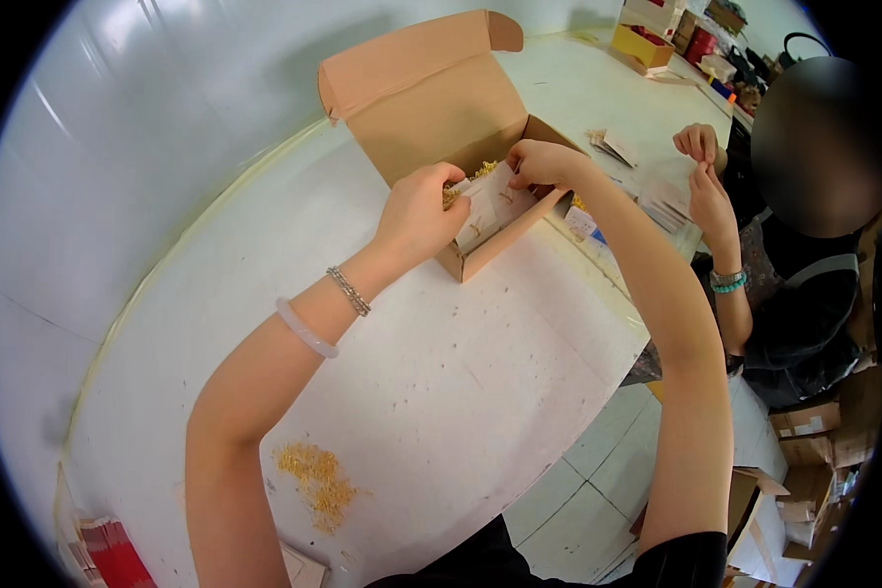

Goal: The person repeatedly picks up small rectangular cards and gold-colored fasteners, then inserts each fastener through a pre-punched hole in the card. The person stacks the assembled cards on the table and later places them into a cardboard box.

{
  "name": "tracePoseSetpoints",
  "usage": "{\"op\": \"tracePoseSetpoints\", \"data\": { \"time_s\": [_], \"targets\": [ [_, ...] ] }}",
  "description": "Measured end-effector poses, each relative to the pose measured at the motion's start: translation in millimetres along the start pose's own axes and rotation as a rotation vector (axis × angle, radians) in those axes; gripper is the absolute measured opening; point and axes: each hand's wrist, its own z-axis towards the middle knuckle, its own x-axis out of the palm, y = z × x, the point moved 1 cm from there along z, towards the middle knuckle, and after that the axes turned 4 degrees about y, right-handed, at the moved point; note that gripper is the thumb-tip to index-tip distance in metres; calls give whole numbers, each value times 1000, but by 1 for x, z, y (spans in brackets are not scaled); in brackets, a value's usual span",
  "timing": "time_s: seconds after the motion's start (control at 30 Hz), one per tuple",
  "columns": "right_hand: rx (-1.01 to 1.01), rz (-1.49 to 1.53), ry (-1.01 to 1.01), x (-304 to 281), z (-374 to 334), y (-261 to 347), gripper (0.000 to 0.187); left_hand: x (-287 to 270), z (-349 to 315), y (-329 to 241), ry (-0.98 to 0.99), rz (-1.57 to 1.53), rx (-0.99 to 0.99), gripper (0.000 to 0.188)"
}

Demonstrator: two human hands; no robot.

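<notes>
An open brown cardboard box (505,235) stands on the white table with its lid folded back. In it lie white cards (488,211) with small gold-coloured pieces on them, and gold bits (484,170) show along the far side. My left hand (423,211) reaches in at the box's left end, thumb and fingers closed round the edge of a card beside more gold bits. My right hand (544,164) pinches the card's upper right edge, fingers curled inward. The fingertips of both hands are partly hidden.
Loose gold bits (316,480) form a pile on the near table (402,392). Past the box lie small cards (612,147) and flat stacks (668,208). A co-worker (789,265) sits at the right, hands raised together. Cardboard boxes (804,436) stand at the lower right.
</notes>
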Motion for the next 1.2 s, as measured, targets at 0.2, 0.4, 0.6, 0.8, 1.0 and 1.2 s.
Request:
{"op": "tracePoseSetpoints", "data": {
  "time_s": [0.2, 0.4, 0.6, 0.8, 1.0, 1.2],
  "targets": [
    [44, -63, 85, 0, -1, 6, 26, 8, -1, -3, -35, 75, 54, 27],
    [-14, -284, -3, 3, -10, 9, 27, 10, -1, -4, -39, 99, 91, 28],
    [-250, -755, 39, -1, 21, 6, 29, -51, -29, -18, -88, 212, 49, 33],
    [-237, 241, 172, -21, 60, -59, 47, -176, -163, -47, -145, 457, 56, 45],
    [-193, 140, -287, -122, 66, -108, 57, -278, -390, -49, -369, 593, -500, 37],
    [-725, 359, -342, 22, -100, 46, 36, -236, -535, 6, -151, 737, -590, 54]
  ]
}}
